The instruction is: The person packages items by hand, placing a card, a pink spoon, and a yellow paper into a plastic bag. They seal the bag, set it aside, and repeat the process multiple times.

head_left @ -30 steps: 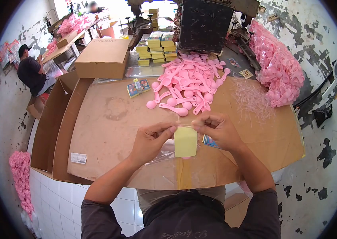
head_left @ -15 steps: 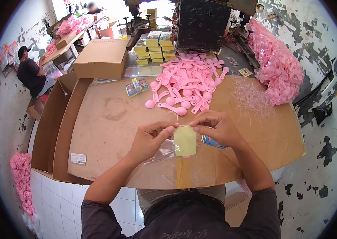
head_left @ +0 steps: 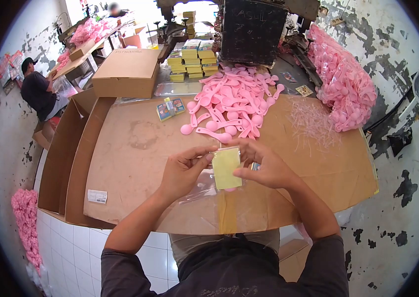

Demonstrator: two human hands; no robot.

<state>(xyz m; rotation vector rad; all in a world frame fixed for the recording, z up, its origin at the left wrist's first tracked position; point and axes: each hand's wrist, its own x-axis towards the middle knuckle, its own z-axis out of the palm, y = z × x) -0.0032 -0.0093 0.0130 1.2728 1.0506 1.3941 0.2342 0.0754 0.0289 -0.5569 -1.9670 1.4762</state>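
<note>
A pale yellow card (head_left: 227,169) is in a clear plastic bag held up between my hands. My left hand (head_left: 185,168) pinches the bag's upper left corner between thumb and fingers. On the other side, my right hand (head_left: 265,166) has its thumb across the card's right edge, with its fingers behind. Below the card shows a bit of something pink (head_left: 230,189), mostly hidden. More clear plastic (head_left: 200,190) lies on the cardboard by my left hand. A blue printed card (head_left: 255,167) is partly covered by my right hand.
A heap of pink spoons (head_left: 234,99) lies beyond my hands. Banded cards (head_left: 171,109) and stacked card bundles (head_left: 189,62) sit behind. Plastic strips (head_left: 316,121) and bagged spoons (head_left: 343,79) are at right, cardboard boxes (head_left: 125,72) at left. Another person (head_left: 41,94) sits far left.
My right hand has shifted from the bag's top right corner down to its right side, thumb now on the card. The card has moved slightly left and up.
</note>
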